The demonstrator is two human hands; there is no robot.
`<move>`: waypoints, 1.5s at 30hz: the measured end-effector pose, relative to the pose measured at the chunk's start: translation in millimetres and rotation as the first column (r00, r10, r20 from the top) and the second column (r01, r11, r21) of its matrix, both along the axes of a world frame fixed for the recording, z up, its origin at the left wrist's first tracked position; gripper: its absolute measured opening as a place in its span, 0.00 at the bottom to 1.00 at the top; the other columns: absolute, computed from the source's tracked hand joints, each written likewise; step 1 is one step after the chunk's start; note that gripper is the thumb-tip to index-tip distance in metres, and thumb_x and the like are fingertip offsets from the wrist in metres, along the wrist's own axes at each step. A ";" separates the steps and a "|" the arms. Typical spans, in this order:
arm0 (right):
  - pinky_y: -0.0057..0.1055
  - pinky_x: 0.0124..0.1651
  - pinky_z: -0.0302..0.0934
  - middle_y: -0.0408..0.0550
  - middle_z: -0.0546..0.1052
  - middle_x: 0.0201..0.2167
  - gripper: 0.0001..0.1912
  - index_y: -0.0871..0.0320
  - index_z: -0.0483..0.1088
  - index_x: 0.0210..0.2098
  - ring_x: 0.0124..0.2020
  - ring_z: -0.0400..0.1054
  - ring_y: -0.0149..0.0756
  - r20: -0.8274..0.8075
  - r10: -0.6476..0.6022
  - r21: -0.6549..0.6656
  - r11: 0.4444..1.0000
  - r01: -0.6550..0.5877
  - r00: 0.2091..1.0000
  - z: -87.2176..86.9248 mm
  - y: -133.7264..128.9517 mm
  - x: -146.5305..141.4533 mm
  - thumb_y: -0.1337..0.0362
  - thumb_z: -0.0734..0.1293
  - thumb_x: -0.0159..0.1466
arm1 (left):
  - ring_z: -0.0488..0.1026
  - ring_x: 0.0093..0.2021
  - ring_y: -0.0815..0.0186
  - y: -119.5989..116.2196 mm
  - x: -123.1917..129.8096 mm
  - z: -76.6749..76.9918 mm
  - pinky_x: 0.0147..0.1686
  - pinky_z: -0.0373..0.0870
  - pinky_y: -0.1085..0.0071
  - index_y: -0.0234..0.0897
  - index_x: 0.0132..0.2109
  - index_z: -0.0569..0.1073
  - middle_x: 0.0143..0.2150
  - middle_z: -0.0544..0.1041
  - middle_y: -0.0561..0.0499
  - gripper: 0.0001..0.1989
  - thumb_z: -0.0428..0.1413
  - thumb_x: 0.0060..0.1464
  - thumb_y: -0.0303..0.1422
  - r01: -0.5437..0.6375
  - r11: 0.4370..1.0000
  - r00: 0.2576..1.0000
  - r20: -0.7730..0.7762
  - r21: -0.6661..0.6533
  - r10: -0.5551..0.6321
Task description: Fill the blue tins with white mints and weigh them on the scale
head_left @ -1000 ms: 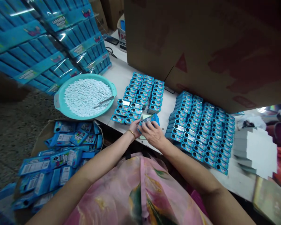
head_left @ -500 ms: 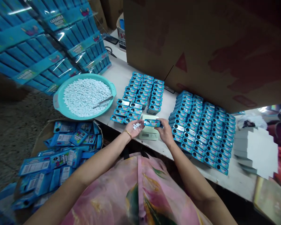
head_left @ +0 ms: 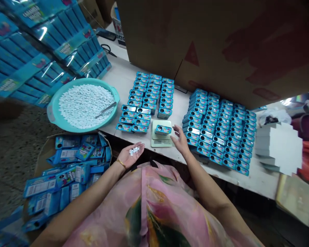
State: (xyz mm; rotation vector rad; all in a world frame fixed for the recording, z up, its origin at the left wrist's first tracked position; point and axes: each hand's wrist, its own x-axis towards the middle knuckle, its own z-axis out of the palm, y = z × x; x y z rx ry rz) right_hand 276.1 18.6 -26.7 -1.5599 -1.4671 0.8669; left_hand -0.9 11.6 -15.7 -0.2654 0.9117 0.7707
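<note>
Palm up, my left hand (head_left: 130, 154) cradles a small heap of white candies (head_left: 134, 151), its fingers stretched out under them. On the small pale kitchen scale (head_left: 161, 142) stands a blue candy box (head_left: 163, 129) with a round hole in its top. Just right of that box is my right hand (head_left: 179, 139), open with its fingers apart and nothing in it. A turquoise basin (head_left: 52, 111) on the left holds many more white candies, with a metal spoon (head_left: 106, 109) lying on them.
Rows of blue boxes (head_left: 146, 92) stand behind the scale, and a larger block of boxes (head_left: 218, 128) to the right. A big cardboard carton (head_left: 208, 44) walls off the back. Lower left, an open carton holds loose packs (head_left: 64, 171). Scissors (head_left: 108, 50) lie farther back.
My right hand has let go of the blue box, which now stands on the scale. My left hand has drawn back to the left with the candies. The view has shifted slightly.
</note>
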 end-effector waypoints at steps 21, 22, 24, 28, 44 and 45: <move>0.27 0.39 0.58 0.48 0.66 0.38 0.09 0.61 0.61 0.42 0.39 0.62 0.32 0.634 0.639 -0.203 0.681 -0.704 0.436 18.5 -40.4 -111.6 0.66 0.60 0.61 | 0.73 0.28 0.66 -18.6 12.5 -10.0 0.38 0.70 0.66 0.28 0.32 0.70 0.25 0.74 0.47 0.09 0.46 0.55 0.26 0.275 0.961 0.950 0.157 -0.014 -0.270; 0.27 0.39 0.58 0.48 0.66 0.38 0.09 0.60 0.61 0.41 0.39 0.63 0.32 0.633 0.638 -0.195 0.679 -0.707 0.439 18.5 -40.4 -111.3 0.66 0.60 0.61 | 0.73 0.27 0.66 -18.6 12.4 -9.4 0.37 0.70 0.66 0.28 0.32 0.70 0.24 0.74 0.47 0.09 0.46 0.55 0.26 0.280 0.960 0.949 0.154 -0.019 -0.274; 0.26 0.37 0.58 0.47 0.66 0.38 0.09 0.59 0.61 0.41 0.38 0.62 0.32 0.628 0.636 -0.175 0.677 -0.715 0.448 18.5 -40.6 -110.4 0.66 0.60 0.61 | 0.73 0.27 0.66 -18.8 12.3 -8.1 0.36 0.70 0.66 0.27 0.32 0.70 0.24 0.74 0.47 0.10 0.45 0.55 0.26 0.286 0.958 0.949 0.147 -0.027 -0.279; 0.26 0.37 0.57 0.46 0.66 0.37 0.08 0.59 0.60 0.41 0.38 0.62 0.32 0.612 0.636 -0.148 0.676 -0.721 0.471 15.1 -41.0 -110.0 0.67 0.59 0.61 | 0.74 0.28 0.64 -19.8 10.8 -9.0 0.35 0.71 0.66 0.28 0.32 0.70 0.24 0.74 0.46 0.09 0.46 0.54 0.25 0.280 0.959 0.953 0.130 -0.047 -0.272; 0.29 0.42 0.58 0.48 0.68 0.35 0.07 0.59 0.63 0.39 0.38 0.61 0.33 0.424 0.416 0.039 0.879 -0.475 0.805 25.0 -27.6 -91.7 0.69 0.57 0.61 | 0.73 0.41 0.59 -18.7 5.4 -10.5 0.43 0.68 0.64 0.25 0.38 0.71 0.35 0.76 0.39 0.10 0.46 0.53 0.24 0.266 0.963 0.957 0.128 -0.033 -0.260; 0.29 0.42 0.58 0.49 0.68 0.35 0.08 0.59 0.63 0.39 0.39 0.62 0.33 0.417 0.334 0.065 0.917 -0.394 0.845 27.5 -21.7 -83.9 0.70 0.56 0.61 | 0.71 0.44 0.58 -18.6 5.1 -10.2 0.45 0.67 0.64 0.24 0.41 0.70 0.39 0.75 0.37 0.11 0.46 0.53 0.25 0.270 0.963 0.955 0.133 -0.024 -0.265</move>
